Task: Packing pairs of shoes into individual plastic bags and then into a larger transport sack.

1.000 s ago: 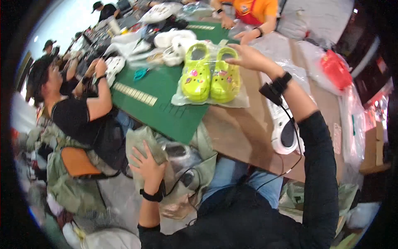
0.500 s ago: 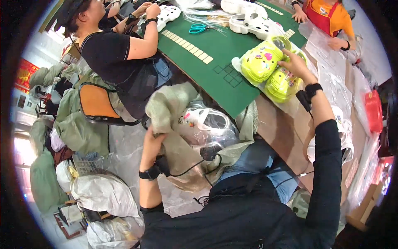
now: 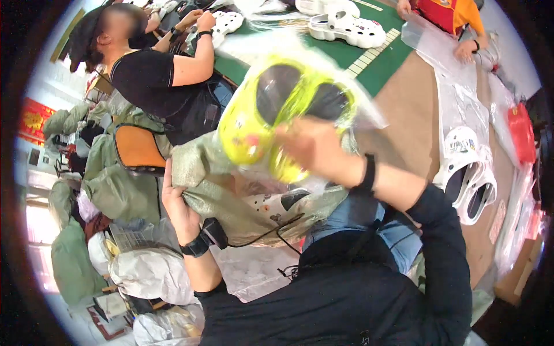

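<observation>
A pair of neon yellow clogs (image 3: 248,118) in a clear plastic bag hangs over the mouth of a woven olive sack (image 3: 219,205). My right hand (image 3: 317,150), blurred by motion, is closed on the bagged clogs at their toe end. The sack's rim is gripped at the left by my left hand (image 3: 178,199), whose thumb side shows against the folded fabric. Inside the sack, partly covered by the yellow pair, a white clog (image 3: 271,203) with small charms is visible. The sack rests against my lap.
Beside my right arm, a pair of white clogs (image 3: 464,179) lies on the brown tabletop (image 3: 404,115). More white clogs (image 3: 346,30) sit on the green mat (image 3: 378,75). A co-worker (image 3: 144,75) sits at the left near an orange chair (image 3: 138,147); another person (image 3: 456,23) works across the table.
My right hand has brought the bagged yellow clogs leftward from the table to above the sack. My left hand has shifted left with the sack's rim.
</observation>
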The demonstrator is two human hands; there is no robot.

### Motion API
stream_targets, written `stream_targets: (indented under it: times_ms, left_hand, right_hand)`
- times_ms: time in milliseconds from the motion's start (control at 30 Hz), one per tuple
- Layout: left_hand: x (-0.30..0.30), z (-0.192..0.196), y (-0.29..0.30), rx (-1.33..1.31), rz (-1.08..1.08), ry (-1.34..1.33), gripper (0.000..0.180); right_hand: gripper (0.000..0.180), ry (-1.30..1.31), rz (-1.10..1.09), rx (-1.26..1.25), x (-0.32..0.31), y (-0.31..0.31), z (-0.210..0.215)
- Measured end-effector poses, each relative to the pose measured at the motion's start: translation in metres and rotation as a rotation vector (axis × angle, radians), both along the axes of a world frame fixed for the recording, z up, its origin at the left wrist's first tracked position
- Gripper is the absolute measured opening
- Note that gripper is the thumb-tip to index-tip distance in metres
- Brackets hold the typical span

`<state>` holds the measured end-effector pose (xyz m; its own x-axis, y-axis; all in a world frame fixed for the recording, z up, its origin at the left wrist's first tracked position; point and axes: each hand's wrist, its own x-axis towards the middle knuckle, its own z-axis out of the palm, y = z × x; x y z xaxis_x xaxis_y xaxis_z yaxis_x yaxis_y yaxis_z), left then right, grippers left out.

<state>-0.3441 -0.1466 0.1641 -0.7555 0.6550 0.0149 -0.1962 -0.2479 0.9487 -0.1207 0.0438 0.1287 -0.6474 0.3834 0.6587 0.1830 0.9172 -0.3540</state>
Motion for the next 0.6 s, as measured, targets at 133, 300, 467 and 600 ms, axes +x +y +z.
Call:
stream_targets:
  times_ms: [133,300,467,600]
  left_hand:
    - [0.0,-0.004,-0.006,0.139,-0.04,-0.146,0.071]
    - [0.034,0.016,0.008,0.182,-0.183,-0.137,0.071]
    - [0.079,0.036,0.006,0.337,-0.452,-0.037,0.084]
    - [0.078,0.035,-0.011,0.285,-0.487,-0.051,0.09]
  right_hand:
    - [0.023,-0.151,0.128,-0.018,-0.034,-0.075,-0.045]
    - [0.031,-0.341,0.287,-0.215,-0.049,-0.111,-0.044]
    - [0.04,-0.58,0.421,-0.14,-0.074,-0.086,-0.058]
    - [0.044,-0.369,0.19,-0.207,-0.08,-0.035,-0.073]
